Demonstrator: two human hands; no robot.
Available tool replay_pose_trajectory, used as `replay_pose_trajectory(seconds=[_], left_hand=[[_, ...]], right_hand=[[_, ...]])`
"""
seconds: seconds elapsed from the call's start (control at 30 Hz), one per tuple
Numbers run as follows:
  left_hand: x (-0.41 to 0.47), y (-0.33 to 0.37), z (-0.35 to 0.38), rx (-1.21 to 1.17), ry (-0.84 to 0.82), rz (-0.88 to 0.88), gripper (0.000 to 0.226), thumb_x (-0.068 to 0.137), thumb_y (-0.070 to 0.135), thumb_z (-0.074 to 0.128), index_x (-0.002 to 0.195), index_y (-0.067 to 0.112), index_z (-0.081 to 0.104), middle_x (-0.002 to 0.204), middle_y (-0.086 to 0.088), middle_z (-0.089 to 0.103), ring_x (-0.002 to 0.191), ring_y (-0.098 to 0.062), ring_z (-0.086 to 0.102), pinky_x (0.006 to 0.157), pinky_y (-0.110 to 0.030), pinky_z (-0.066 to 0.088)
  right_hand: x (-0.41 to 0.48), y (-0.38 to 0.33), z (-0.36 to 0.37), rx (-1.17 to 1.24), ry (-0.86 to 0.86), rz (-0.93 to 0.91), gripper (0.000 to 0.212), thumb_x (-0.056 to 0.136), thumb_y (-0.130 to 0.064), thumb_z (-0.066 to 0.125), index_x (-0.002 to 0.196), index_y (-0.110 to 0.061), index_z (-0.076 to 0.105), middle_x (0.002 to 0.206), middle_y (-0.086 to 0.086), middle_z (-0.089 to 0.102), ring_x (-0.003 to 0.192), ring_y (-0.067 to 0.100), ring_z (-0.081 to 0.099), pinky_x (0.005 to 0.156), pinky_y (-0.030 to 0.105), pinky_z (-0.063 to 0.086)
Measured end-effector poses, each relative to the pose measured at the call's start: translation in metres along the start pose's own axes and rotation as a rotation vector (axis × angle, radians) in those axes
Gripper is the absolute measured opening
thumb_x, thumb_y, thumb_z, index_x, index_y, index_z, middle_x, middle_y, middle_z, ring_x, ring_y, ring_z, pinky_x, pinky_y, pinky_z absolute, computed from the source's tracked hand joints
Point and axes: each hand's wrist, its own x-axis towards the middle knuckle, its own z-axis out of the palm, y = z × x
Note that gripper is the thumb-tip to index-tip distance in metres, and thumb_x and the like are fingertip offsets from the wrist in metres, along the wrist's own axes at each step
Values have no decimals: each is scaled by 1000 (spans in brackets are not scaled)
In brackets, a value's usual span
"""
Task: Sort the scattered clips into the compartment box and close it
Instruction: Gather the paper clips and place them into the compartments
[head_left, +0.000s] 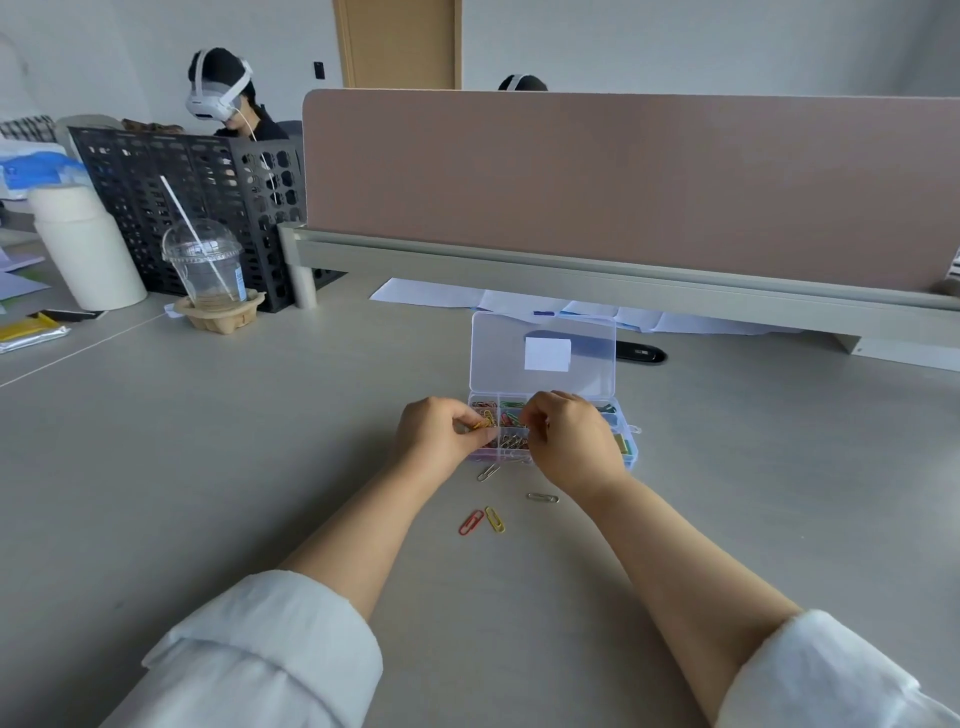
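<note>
A clear plastic compartment box (627, 457) sits mid-table with its lid (543, 353) standing open; coloured paper clips fill its compartments. My left hand (436, 434) hovers over the box's left side, fingers pinched on a yellow clip (483, 423). My right hand (569, 436) is over the middle of the box with fingers curled; I cannot tell whether it holds a clip. On the table in front of the box lie a silver clip (488, 472), another silver clip (543, 498), a red clip (470, 521) and a yellow clip (494, 519).
A pink desk divider (623, 182) runs behind the box, with papers (519, 301) under it. At the left stand a plastic cup with straw (205, 270), a white bottle (83, 249) and a black mesh rack (197, 197). A person in a headset (221, 96) sits beyond.
</note>
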Motion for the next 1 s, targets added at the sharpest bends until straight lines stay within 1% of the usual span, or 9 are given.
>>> replay_pose_trajectory(seconds=[0.1,0.23,0.33,0.47,0.57,0.63,0.77,0.87,1.0], left_hand=[[0,-3,0,31,9,15,21,74,25,75,87,8,74,81,-4,55,75,-17,51,64,-25,38],[-2,-6,-3,97,-9,53,19,84,24,64,92,10,74,76,1,44,75,-17,49,67,-25,36],[-4,-7,-2,190,-43,86,28,89,28,57,87,5,73,81,-2,44,72,-19,47,65,-25,33],[-7,-7,-5,180,-27,143,19,89,17,53,95,15,71,86,1,47,78,-25,56,71,-30,44],[-10,-6,-7,263,-94,195,31,89,7,45,97,22,72,90,3,49,78,-16,48,68,-23,35],[-11,-4,-8,306,-119,191,34,89,6,42,98,22,72,99,0,54,88,-16,50,70,-23,34],[-12,-6,-12,391,-141,237,33,90,9,42,104,22,70,107,-3,55,108,-20,50,85,-32,46],[-16,-6,-15,408,-127,283,33,88,9,46,109,22,68,106,-6,56,105,-23,53,83,-35,48],[-19,-9,-19,340,-84,315,28,86,5,50,99,18,70,99,-7,60,95,-25,58,77,-36,50]], right_hand=[[-1,0,1,10,3,-7,21,80,1,48,87,-3,67,90,17,70,86,37,59,72,35,44],[-2,0,0,7,13,-14,21,80,1,49,88,-3,68,91,16,71,86,36,59,71,35,44],[-3,0,-1,2,15,-26,22,80,1,49,89,-4,68,92,15,71,86,34,59,70,35,46],[-3,0,-1,17,-4,-42,23,80,1,49,88,-6,69,92,13,71,88,33,59,70,34,46],[-5,-1,-3,19,-19,-56,27,82,2,48,90,-7,71,96,12,70,93,33,58,69,32,44],[-7,-1,-4,-3,-47,-60,33,81,4,45,96,-8,71,100,13,68,97,33,56,73,34,47],[-10,0,-6,-35,-70,-46,37,80,3,44,100,-12,71,105,12,64,100,35,54,75,35,47],[-13,-3,-14,-9,-68,-31,30,80,0,47,96,-12,70,101,10,66,92,32,59,69,32,46],[-14,-7,-34,-38,-187,23,21,81,-6,49,90,-9,68,92,9,70,85,30,61,67,30,47]])
